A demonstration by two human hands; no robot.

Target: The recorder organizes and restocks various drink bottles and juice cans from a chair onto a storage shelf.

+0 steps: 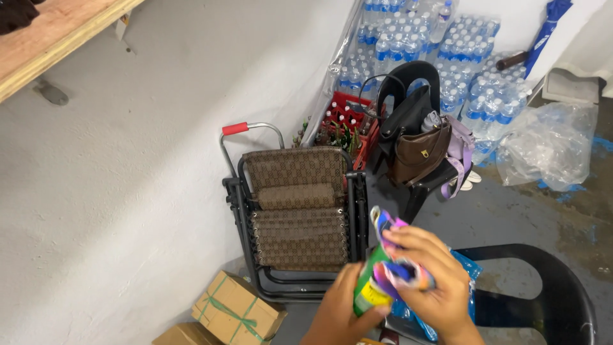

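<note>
My left hand [337, 313] grips a green can or bottle [368, 289] with a yellow label, held upright low in the view. My right hand [434, 281] presses a bunched multicoloured cloth [391, 255], pink, blue and purple, against the top of the can. Both hands are close together above a black plastic chair [555, 294]. Blue plastic packaging [469, 271] lies on that chair behind my right hand.
A folded brown-patterned chair [297, 211] leans on the white wall. Cardboard boxes [236, 310] tied with green string sit bottom left. Bags [418, 150] rest on another black chair. Behind are a red bottle crate [348, 118], stacked packs of water bottles [447, 57] and a clear plastic bag [549, 147].
</note>
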